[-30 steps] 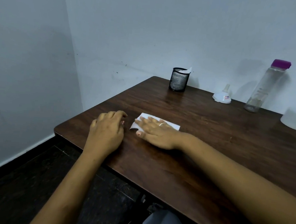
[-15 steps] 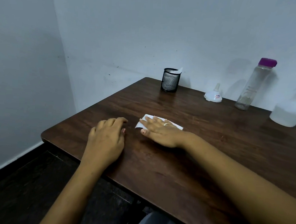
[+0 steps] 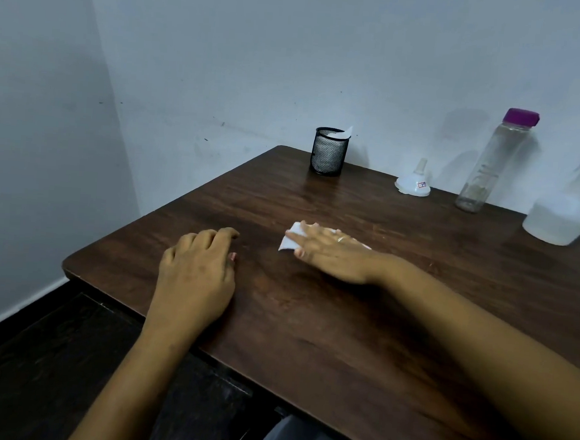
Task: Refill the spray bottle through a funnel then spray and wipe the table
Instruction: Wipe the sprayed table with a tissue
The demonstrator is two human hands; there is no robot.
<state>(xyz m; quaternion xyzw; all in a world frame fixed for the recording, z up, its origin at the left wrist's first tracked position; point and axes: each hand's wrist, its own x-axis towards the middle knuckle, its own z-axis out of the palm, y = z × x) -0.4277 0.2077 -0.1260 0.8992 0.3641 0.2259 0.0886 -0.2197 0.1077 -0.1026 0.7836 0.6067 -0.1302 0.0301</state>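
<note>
My right hand point(image 3: 331, 253) lies flat on a folded white tissue point(image 3: 289, 240) and presses it onto the dark wooden table point(image 3: 343, 326). My left hand point(image 3: 195, 275) rests near the table's left front edge, fingers curled, holding nothing. At the back right stands the clear spray bottle point(image 3: 563, 218) with a white trigger head, partly cut off by the frame edge. Left of it a clear water bottle point(image 3: 491, 165) with a purple cap stands upright. A small white funnel point(image 3: 413, 183) sits upside down on the table beside it.
A black mesh cup point(image 3: 328, 151) holding white paper stands at the table's back left, near the wall. White walls close in behind and to the left. The floor below the table's left edge is dark.
My right hand has slid the tissue a little to the right, away from my left hand. The view has shifted right, bringing the spray bottle into sight.
</note>
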